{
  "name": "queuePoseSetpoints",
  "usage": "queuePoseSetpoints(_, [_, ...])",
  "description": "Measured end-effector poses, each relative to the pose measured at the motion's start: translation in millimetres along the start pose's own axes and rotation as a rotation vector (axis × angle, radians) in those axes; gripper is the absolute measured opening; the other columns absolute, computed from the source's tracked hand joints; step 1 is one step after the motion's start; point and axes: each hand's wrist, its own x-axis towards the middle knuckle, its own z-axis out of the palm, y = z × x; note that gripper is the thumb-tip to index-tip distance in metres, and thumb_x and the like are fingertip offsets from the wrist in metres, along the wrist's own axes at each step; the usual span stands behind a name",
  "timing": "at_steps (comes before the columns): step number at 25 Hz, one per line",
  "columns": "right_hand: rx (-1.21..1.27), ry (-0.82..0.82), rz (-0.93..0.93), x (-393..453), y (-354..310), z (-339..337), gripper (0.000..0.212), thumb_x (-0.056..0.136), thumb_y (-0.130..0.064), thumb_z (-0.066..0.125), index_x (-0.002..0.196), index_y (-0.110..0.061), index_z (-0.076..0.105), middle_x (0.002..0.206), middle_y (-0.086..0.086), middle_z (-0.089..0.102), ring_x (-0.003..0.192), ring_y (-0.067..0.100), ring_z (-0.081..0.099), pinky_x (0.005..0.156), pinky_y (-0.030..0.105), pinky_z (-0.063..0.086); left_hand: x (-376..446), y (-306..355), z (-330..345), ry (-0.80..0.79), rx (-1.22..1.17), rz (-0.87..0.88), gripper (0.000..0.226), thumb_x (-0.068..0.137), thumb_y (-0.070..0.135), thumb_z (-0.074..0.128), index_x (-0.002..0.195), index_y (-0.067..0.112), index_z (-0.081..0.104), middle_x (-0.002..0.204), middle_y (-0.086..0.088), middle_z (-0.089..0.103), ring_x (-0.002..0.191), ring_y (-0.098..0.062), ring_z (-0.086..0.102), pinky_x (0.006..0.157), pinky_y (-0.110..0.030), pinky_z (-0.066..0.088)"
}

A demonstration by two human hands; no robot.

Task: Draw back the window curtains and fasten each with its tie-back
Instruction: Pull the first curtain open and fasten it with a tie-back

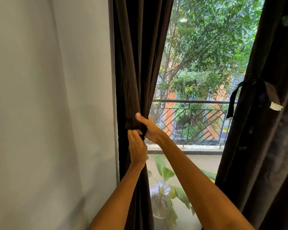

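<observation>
The dark brown left curtain (136,67) is gathered against the wall edge at the window's left side. A dark tie-back (131,125) wraps its waist. My left hand (136,146) grips the tie-back's end from below. My right hand (148,128) clasps the bunched fabric and band from the right, thumb up. The right curtain (264,146) hangs drawn to the right side, with its own dark tie-back (254,90) looped around it, one strap end dangling and a white tag showing.
A white wall (48,113) fills the left. Through the mesh-screened window (198,72) I see a balcony railing (189,117), trees and a potted plant (163,196) below.
</observation>
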Motion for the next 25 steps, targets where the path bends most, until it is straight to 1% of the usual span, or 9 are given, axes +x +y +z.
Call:
queuePoseSetpoints(2, [0.233, -0.102, 0.050, 5.6, -2.6, -15.9, 0.081, 0.080, -0.067, 0.036, 0.127, -0.002, 0.049, 0.105, 0.010, 0.064, 0.086, 0.020, 0.065, 0.080, 0.029, 0.053, 1.2, 1.3, -3.5, 0.024, -0.025, 0.013, 0.037, 0.078, -0.018, 0.048, 0.088, 0.016, 0.036, 0.088, -0.011, 0.045, 0.074, -0.018, 0.047, 0.075, -0.029, 0.047])
queuePoseSetpoints(4, [0.252, -0.075, 0.098, 11.2, 0.1, -30.9, 0.077, 0.089, -0.063, 0.024, 0.126, -0.002, 0.051, 0.109, 0.014, 0.063, 0.099, 0.025, 0.061, 0.097, 0.034, 0.045, 0.2, 2.1, -5.0, 0.023, -0.035, -0.009, 0.040, 0.075, -0.020, 0.047, 0.086, 0.018, 0.037, 0.087, -0.004, 0.040, 0.073, -0.016, 0.044, 0.074, -0.029, 0.047])
queuePoseSetpoints(7, [-0.342, 0.055, 0.033, 21.5, 15.1, -42.2, 0.028, 0.099, -0.012, 0.037, 0.112, 0.004, 0.055, 0.107, 0.020, 0.059, 0.094, 0.025, 0.057, 0.080, 0.023, 0.051, -5.7, 3.6, -5.8, -0.022, -0.096, -0.036, 0.048, 0.075, -0.016, 0.050, 0.085, 0.027, 0.032, 0.088, 0.004, 0.035, 0.075, -0.012, 0.041, 0.073, -0.021, 0.044])
queuePoseSetpoints(10, [-0.597, -0.130, 0.102, 29.6, 30.1, -43.2, 0.034, 0.092, 0.000, 0.049, 0.125, 0.008, 0.048, 0.124, 0.026, 0.053, 0.111, 0.034, 0.054, 0.094, 0.036, 0.047, -10.6, 4.3, -10.8, -0.045, -0.156, -0.038, 0.047, 0.075, -0.014, 0.052, 0.086, 0.028, 0.032, 0.087, -0.001, 0.040, 0.078, -0.008, 0.044, 0.073, -0.014, 0.042])
queuePoseSetpoints(14, [-0.381, -0.216, 0.234, 34.5, 32.7, -46.7, 0.026, 0.099, -0.009, 0.034, 0.111, 0.001, 0.054, 0.097, 0.016, 0.060, 0.081, 0.021, 0.065, 0.069, 0.030, 0.056, -8.9, 3.9, -18.6, -0.038, -0.159, -0.057, 0.040, 0.073, -0.016, 0.054, 0.085, 0.019, 0.037, 0.084, 0.008, 0.039, 0.081, -0.004, 0.046, 0.073, -0.011, 0.042])
queuePoseSetpoints(17, [-0.089, -0.191, 0.291, 37.7, 39.1, -57.5, 0.036, 0.097, -0.019, 0.023, 0.099, -0.006, 0.057, 0.100, 0.015, 0.056, 0.088, 0.024, 0.057, 0.080, 0.037, 0.047, -8.7, 6.7, -20.9, -0.033, -0.205, -0.044, 0.041, 0.071, -0.017, 0.054, 0.083, 0.019, 0.037, 0.083, 0.009, 0.039, 0.077, -0.001, 0.044, 0.072, -0.010, 0.039])
queuePoseSetpoints(20, [-0.066, -0.166, 0.290, 34.7, 37.1, -61.2, 0.035, 0.095, -0.023, 0.030, 0.093, -0.010, 0.063, 0.096, 0.011, 0.058, 0.085, 0.021, 0.058, 0.082, 0.033, 0.048, -9.7, 6.4, -21.9, -0.017, -0.272, -0.108, 0.041, 0.070, -0.008, 0.052, 0.080, 0.029, 0.036, 0.079, 0.001, 0.041, 0.074, -0.009, 0.045, 0.069, -0.016, 0.042])
queuePoseSetpoints(23, [-0.057, -0.216, 0.276, 26.7, 31.1, -63.9, 0.032, 0.098, -0.028, 0.033, 0.100, -0.013, 0.062, 0.088, 0.002, 0.068, 0.076, 0.013, 0.064, 0.072, 0.024, 0.053, -4.6, -1.0, -29.1, -0.017, -0.326, -0.174, 0.030, 0.070, 0.000, 0.050, 0.077, 0.027, 0.037, 0.075, -0.003, 0.043, 0.070, -0.018, 0.048, 0.065, -0.020, 0.044])
queuePoseSetpoints(25, [-0.022, -0.243, 0.266, 25.1, 32.0, -67.4, 0.031, 0.095, -0.034, 0.041, 0.111, -0.012, 0.057, 0.094, 0.003, 0.068, 0.080, 0.014, 0.065, 0.073, 0.026, 0.054, -1.1, -2.6, -34.6, -0.035, -0.375, -0.220, 0.025, 0.070, 0.002, 0.050, 0.075, 0.022, 0.037, 0.072, -0.001, 0.041, 0.066, -0.007, 0.047, 0.061, -0.012, 0.042])
